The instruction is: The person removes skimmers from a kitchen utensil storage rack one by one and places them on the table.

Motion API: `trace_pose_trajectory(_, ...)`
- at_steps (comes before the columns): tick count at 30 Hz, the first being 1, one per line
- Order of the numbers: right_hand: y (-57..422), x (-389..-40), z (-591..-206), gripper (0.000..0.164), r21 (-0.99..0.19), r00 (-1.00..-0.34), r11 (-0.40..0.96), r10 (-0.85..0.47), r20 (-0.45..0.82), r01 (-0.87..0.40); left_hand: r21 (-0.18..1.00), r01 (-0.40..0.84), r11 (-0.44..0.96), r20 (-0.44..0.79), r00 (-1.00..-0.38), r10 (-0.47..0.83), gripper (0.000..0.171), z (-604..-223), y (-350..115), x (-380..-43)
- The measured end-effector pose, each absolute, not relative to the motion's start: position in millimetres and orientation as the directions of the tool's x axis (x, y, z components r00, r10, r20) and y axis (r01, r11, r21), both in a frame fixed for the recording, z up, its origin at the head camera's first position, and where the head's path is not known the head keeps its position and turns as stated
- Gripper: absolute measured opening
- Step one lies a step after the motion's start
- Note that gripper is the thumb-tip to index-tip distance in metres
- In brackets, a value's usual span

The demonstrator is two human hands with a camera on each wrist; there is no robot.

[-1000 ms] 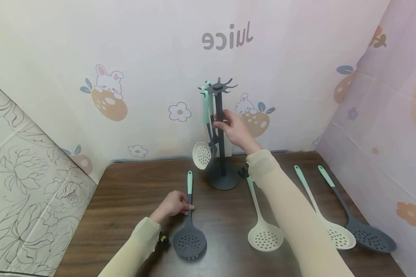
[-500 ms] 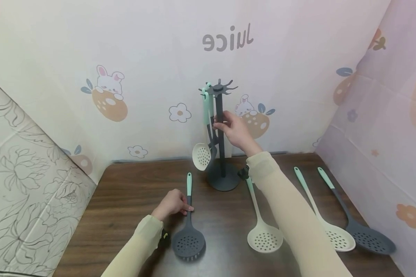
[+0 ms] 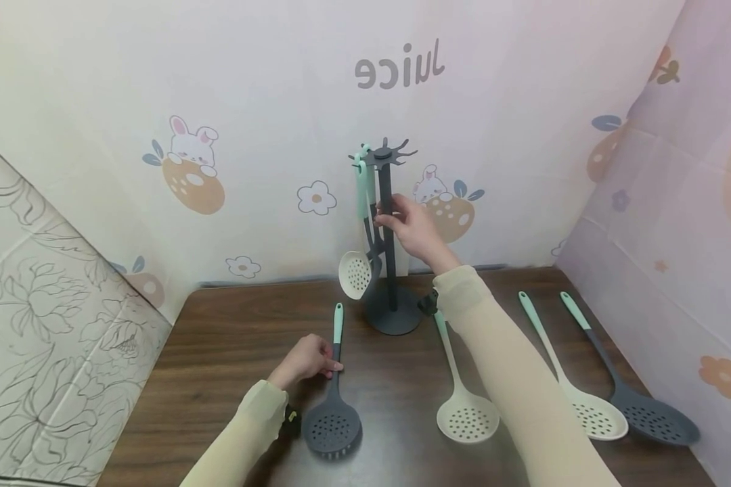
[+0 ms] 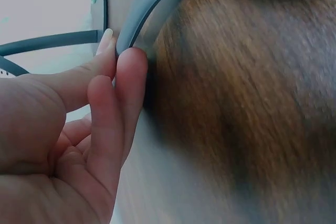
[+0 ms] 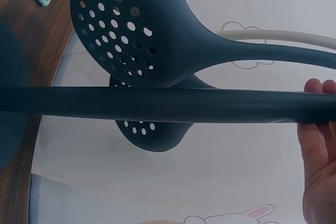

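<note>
At the bottom of the head view, left of centre, a dark strainer (image 3: 331, 425) lies on the wooden counter (image 3: 231, 352), its round holed head nearest and its mint-tipped handle pointing away. The left hand (image 3: 306, 357) has its thumb and fingers closed in a pinch on the dark part of that handle. Right of centre in the lower frame lies a cream strainer (image 3: 468, 417), the top of its handle reaching under the right wrist. At lower right, a second cream strainer (image 3: 600, 414), partly hidden by the right sleeve (image 3: 512, 358), sits just beside a dark turner (image 3: 658, 417) with holes.

Farther back, at the middle of the frame, a dark stand (image 3: 390, 270) stands upright on its round base. The right hand (image 3: 413, 226) grips its pole, thumb and fingers curled around it. From the left hooks hang a cream ladle (image 3: 355, 274) with holes and two dark spoons (image 5: 149, 35), also holed. Behind everything is a pale wall cloth (image 3: 268, 101) printed with rabbits and flowers.
</note>
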State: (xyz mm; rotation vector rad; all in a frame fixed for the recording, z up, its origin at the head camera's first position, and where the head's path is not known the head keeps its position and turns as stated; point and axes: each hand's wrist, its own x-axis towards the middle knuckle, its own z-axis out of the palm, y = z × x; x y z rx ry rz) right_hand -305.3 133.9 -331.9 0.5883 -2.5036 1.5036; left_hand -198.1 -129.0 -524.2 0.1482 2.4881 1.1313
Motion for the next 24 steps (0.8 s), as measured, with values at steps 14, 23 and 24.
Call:
trace_pose_trajectory(14, 129.8, -297.4, -324.5, 0.034, -0.727, -0.903, 0.539, -0.203, 0.380, -0.426, 0.738, -0.052, 0.672, -0.297, -0.920, 0.256, 0.026, -524.0, -125.8, -196.6)
trace_pose_trajectory(23, 108.5, -282.9, -318.4, 0.049, -0.585, -0.857, 0.719, -0.029, 0.514, -0.375, 0.715, -0.063, 0.696, -0.311, -0.921, 0.236, 0.024, -522.1, -121.9, -194.7)
trace_pose_trajectory(24, 105.4, -282.4, -317.0, 0.050, -0.565, -0.851, 0.743, -0.013, 0.525, -0.359, 0.715, -0.060, 0.697, -0.308, -0.921, 0.237, 0.024, -521.4, -121.8, -195.0)
